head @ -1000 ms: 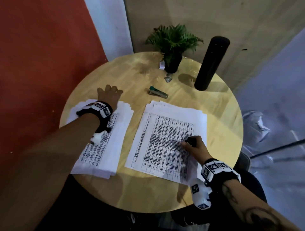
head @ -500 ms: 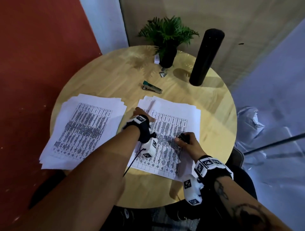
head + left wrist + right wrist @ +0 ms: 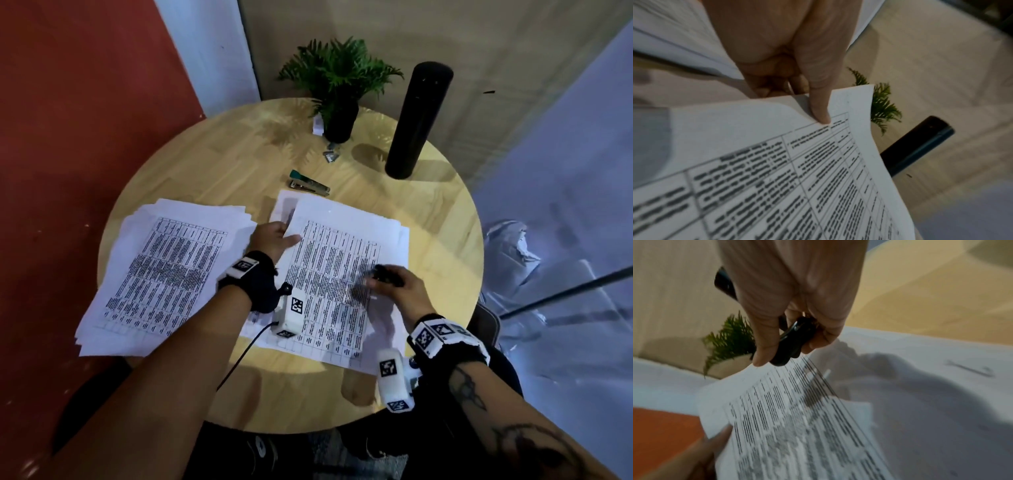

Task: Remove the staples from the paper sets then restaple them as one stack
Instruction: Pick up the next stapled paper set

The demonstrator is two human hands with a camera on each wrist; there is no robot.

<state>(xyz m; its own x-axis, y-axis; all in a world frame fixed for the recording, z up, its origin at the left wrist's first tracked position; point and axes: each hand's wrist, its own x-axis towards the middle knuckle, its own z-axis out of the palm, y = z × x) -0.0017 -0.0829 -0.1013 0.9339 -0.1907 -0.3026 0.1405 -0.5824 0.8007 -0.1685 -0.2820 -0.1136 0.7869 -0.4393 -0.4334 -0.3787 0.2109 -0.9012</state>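
Observation:
Two sets of printed sheets lie on the round wooden table (image 3: 191, 171): a left set (image 3: 164, 274) and a right set (image 3: 342, 274). My left hand (image 3: 274, 236) pinches the upper-left edge of the right set's top sheet (image 3: 777, 178), which curls upward. Its thumb (image 3: 820, 105) lies on top and the other fingers are underneath. My right hand (image 3: 394, 284) hovers over the middle of the right set, gripping a small black staple remover (image 3: 795, 340). A green and silver stapler (image 3: 308, 183) lies just beyond the right set.
A potted plant (image 3: 337, 85) and a tall black cylinder (image 3: 418, 120) stand at the table's far side. Loose bits of metal (image 3: 331, 154) lie in front of the pot. A red wall is on the left.
My left hand left the left set, crossed to the right set and took hold of its top sheet's edge, lifting it. My right hand stays over the right set with the remover.

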